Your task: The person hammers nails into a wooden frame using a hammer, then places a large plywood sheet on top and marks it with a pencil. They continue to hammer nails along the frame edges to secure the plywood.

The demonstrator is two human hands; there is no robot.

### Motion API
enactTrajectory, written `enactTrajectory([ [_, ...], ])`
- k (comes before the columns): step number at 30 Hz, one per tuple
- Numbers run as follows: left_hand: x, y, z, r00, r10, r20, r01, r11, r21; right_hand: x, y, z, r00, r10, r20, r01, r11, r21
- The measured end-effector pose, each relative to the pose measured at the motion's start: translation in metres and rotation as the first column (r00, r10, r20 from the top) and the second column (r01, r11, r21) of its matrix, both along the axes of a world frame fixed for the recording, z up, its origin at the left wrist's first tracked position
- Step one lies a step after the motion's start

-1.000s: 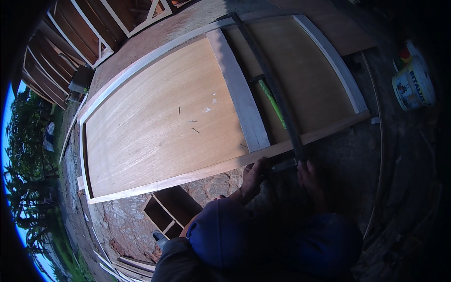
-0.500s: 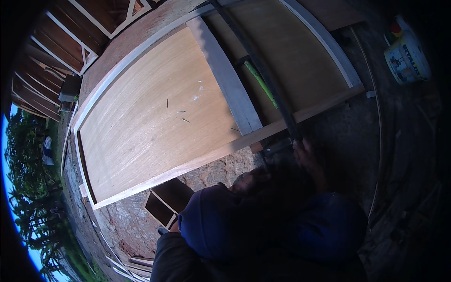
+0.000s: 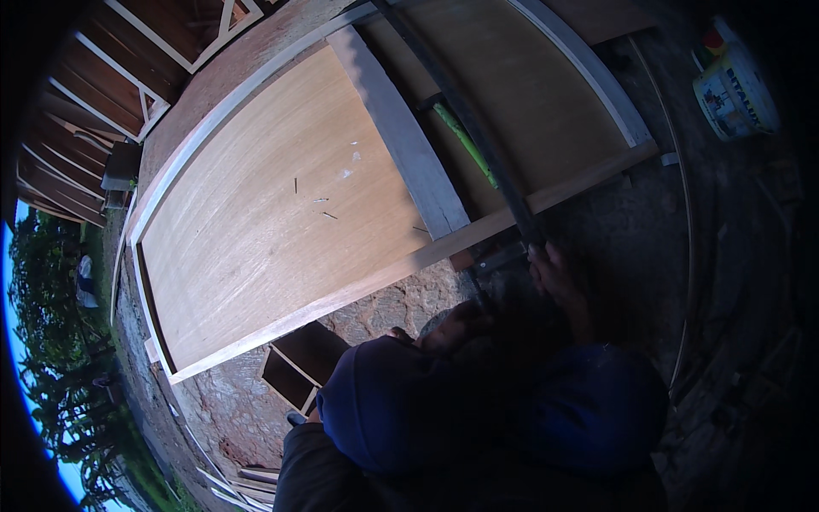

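A long dark metal bar (image 3: pixel 461 107), looking like the bar of a clamp, lies across a wooden panel door (image 3: pixel 281 213) with a pale frame. My right hand (image 3: pixel 554 277) is closed round the bar's near end, just past the frame edge. In shadow to its left, my left hand (image 3: pixel 454 326) is closed on a dark rod-like handle (image 3: pixel 479 290), close to a small wood block (image 3: pixel 461 259) against the frame. Much of both hands' fingers is dark. A green-handled tool (image 3: pixel 465 145) rests on the panel alongside the bar.
Several loose nails (image 3: pixel 321 200) lie on the panel. An open wooden box (image 3: pixel 299 371) stands on the ground by my knee. At the right are a white bucket (image 3: pixel 734 101) and a thin curved strip (image 3: pixel 685 256). Framed wooden pieces (image 3: pixel 111 64) stand at the far left.
The view has shifted slightly, so the panel, bar and bucket sit a little further left. Both hands keep their grips in nearly the same places.
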State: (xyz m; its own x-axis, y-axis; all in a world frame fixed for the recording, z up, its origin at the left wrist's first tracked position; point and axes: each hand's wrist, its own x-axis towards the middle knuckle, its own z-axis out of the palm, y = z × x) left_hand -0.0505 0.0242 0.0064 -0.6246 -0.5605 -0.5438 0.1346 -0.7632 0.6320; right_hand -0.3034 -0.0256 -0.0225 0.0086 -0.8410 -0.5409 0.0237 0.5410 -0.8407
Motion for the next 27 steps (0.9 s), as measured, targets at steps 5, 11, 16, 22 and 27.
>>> enactTrajectory([
  [5,0.002,0.001,-0.007,0.998,-0.057,0.041,0.059,0.997,-0.052,0.001,0.000,0.001,0.999,-0.008,-0.035,0.008,1.000,-0.016],
  [11,-0.014,-0.046,-0.032,0.839,0.533,-0.113,-0.520,0.845,0.123,0.006,0.013,0.011,0.656,-0.281,-0.701,-0.247,0.797,-0.551],
  [16,0.002,-0.051,-0.045,0.765,0.637,-0.097,-0.628,0.770,0.113,0.065,0.063,0.049,0.835,0.201,-0.513,-0.424,0.829,-0.365],
  [22,-0.023,-0.057,-0.046,0.763,0.644,-0.056,-0.640,0.764,0.079,0.090,0.089,-0.008,0.644,0.043,-0.764,-0.530,0.745,-0.405],
  [27,-0.009,-0.054,-0.054,0.793,0.598,-0.116,-0.601,0.799,0.020,0.093,0.087,-0.022,0.839,0.211,-0.502,-0.356,0.910,-0.213],
])
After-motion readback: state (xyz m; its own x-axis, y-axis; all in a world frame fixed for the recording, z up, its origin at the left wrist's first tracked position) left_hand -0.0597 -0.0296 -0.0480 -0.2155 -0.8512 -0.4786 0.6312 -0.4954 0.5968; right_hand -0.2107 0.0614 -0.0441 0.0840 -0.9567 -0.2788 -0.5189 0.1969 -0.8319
